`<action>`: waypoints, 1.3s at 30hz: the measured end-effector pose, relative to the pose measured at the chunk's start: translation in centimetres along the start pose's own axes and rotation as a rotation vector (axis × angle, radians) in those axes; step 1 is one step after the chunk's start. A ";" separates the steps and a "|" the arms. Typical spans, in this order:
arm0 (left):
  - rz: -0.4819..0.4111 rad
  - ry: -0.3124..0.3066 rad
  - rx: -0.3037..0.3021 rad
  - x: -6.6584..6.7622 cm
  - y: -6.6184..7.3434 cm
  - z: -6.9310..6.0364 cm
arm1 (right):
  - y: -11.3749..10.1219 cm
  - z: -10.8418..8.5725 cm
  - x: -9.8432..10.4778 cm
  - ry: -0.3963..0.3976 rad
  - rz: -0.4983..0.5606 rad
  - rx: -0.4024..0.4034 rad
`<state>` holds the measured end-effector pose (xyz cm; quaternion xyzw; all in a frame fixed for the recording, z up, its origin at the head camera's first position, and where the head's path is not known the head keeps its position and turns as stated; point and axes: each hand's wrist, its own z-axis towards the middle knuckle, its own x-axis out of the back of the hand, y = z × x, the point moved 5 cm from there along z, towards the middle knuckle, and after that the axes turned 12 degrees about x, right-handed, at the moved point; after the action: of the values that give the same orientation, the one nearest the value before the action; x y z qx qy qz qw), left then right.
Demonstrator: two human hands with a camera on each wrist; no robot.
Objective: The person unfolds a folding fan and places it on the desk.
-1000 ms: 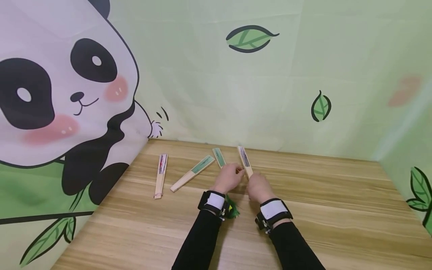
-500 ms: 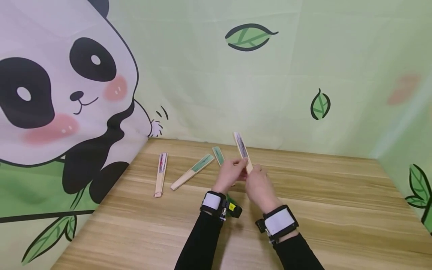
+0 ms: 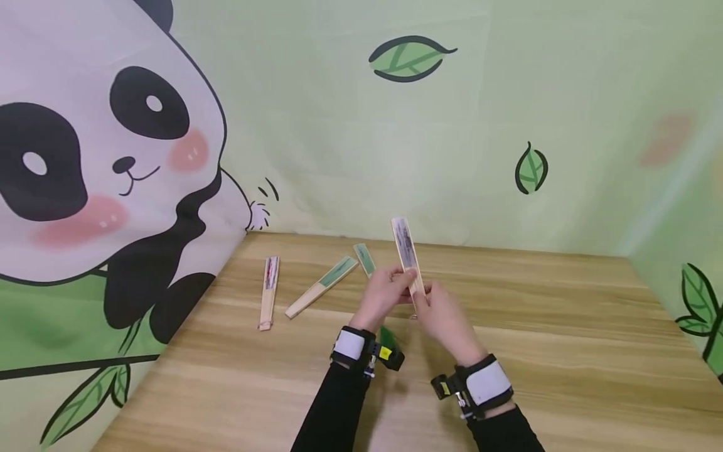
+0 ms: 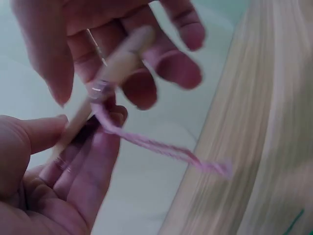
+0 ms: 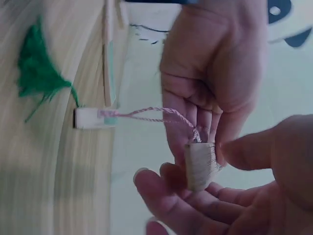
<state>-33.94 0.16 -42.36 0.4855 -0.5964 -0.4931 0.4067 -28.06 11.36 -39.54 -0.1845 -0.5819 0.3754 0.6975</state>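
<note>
A folded hand fan [image 3: 404, 243] with pale wooden ribs and a grey-purple patterned upper part is tilted up off the table. My left hand [image 3: 380, 297] pinches it near the middle between thumb and fingers. Around its lower end my right hand [image 3: 446, 320] holds it loosely, thumb in front and fingers behind. A twisted pink cord [image 4: 156, 143] hangs from the fan's lower end. Beneath my left hand lies a green folded fan [image 3: 364, 258], partly hidden, and its green tassel [image 5: 41, 68] shows in the right wrist view.
Left of my hands, another green folded fan [image 3: 322, 287] lies slanted on the wooden table [image 3: 226, 389]. Further left is a folded fan with red and purple print [image 3: 269, 292]. A cloth backdrop [image 3: 316, 144] with panda and leaf drawings rises behind and at both sides.
The held fan has risen from the table and its face has turned more toward the head camera. My left hand has taken hold of it; the right hand has shifted its grip at the lower end.
</note>
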 end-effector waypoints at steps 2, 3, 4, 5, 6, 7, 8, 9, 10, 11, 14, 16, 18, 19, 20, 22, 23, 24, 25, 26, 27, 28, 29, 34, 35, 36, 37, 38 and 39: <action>-0.018 -0.025 -0.011 -0.3 -0.1 0.2 | 0.4 0.1 0.5 0.039 0.030 -0.012; -0.021 -0.033 -0.016 -0.5 -0.1 0.3 | 0.6 0.2 0.7 0.058 0.040 -0.010; -0.025 -0.038 -0.017 -0.5 -0.2 0.3 | 0.7 0.2 0.9 0.072 0.044 -0.011; -0.026 -0.041 -0.020 -0.6 -0.3 0.3 | 0.8 0.3 1.0 0.084 0.045 -0.011; -0.024 -0.041 -0.017 -0.6 -0.4 0.3 | 0.9 0.3 1.1 0.086 0.052 -0.010; -0.022 -0.040 -0.014 -0.5 -0.5 0.3 | 1.0 0.4 1.1 0.084 0.060 -0.014; -0.016 -0.039 -0.011 -0.5 -0.5 0.2 | 1.0 0.4 1.1 0.081 0.074 -0.016; -0.008 -0.039 -0.011 -0.5 -0.6 0.1 | 1.1 0.5 1.1 0.081 0.085 -0.019; 0.000 -0.043 -0.011 -0.5 -0.6 0.1 | 1.2 0.5 1.2 0.083 0.097 -0.024; 0.007 -0.049 -0.012 -0.6 -0.6 0.0 | 1.3 0.6 1.2 0.088 0.110 -0.031; 0.036 -0.066 -0.019 -1.0 -0.5 -0.3 | 1.7 0.7 1.4 0.106 0.154 -0.045; 0.045 -0.069 -0.016 -1.2 -0.4 -0.3 | 1.9 0.8 1.6 0.122 0.161 -0.047; 0.048 -0.069 -0.012 -1.5 -0.3 -0.3 | 2.1 0.8 1.8 0.134 0.166 -0.049; 0.052 -0.066 -0.011 -1.6 -0.3 -0.3 | 2.2 0.8 1.8 0.136 0.170 -0.053; 0.050 -0.063 -0.009 -1.6 -0.3 -0.3 | 2.3 0.8 1.8 0.140 0.171 -0.053; 0.062 -0.055 -0.019 -1.8 -0.2 -0.3 | 2.3 0.8 1.9 0.152 0.160 -0.055; 0.070 -0.052 -0.027 -1.8 -0.2 -0.3 | 2.4 0.8 2.0 0.156 0.158 -0.057; 0.083 -0.049 -0.038 -1.8 -0.2 -0.3 | 2.5 0.8 2.0 0.161 0.154 -0.058; 0.099 -0.042 -0.047 -1.8 -0.1 -0.4 | 2.5 0.8 2.0 0.165 0.152 -0.058; 0.111 -0.037 -0.054 -1.8 -0.1 -0.5 | 2.5 0.8 2.0 0.170 0.146 -0.058; 0.123 -0.031 -0.061 -1.7 -0.1 -0.5 | 2.6 0.8 2.0 0.174 0.140 -0.058; 0.132 -0.026 -0.065 -1.7 -0.1 -0.5 | 2.7 0.8 2.0 0.177 0.138 -0.058; 0.134 -0.022 -0.066 -1.6 -0.2 -0.5 | 2.7 0.8 1.9 0.178 0.137 -0.059; 0.139 0.012 -0.063 -1.5 -0.2 -0.6 | 2.8 0.7 1.8 0.193 0.136 -0.056; 0.142 0.023 -0.062 -1.5 -0.2 -0.7 | 2.7 0.7 1.8 0.198 0.131 -0.056; 0.142 0.032 -0.060 -1.4 -0.2 -0.7 | 2.6 0.7 1.8 0.203 0.122 -0.054; 0.144 0.043 -0.059 -1.4 -0.1 -0.7 | 2.6 0.7 1.9 0.209 0.112 -0.055; 0.145 0.054 -0.055 -1.4 -0.1 -0.7 | 2.6 0.7 1.9 0.216 0.099 -0.054; 0.146 0.062 -0.054 -1.4 -0.1 -0.7 | 2.5 0.7 1.9 0.222 0.085 -0.054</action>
<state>-32.95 1.34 -42.32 0.4447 -0.6040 -0.4628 0.4725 -29.47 14.27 -39.82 -0.2681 -0.5028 0.3660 0.7358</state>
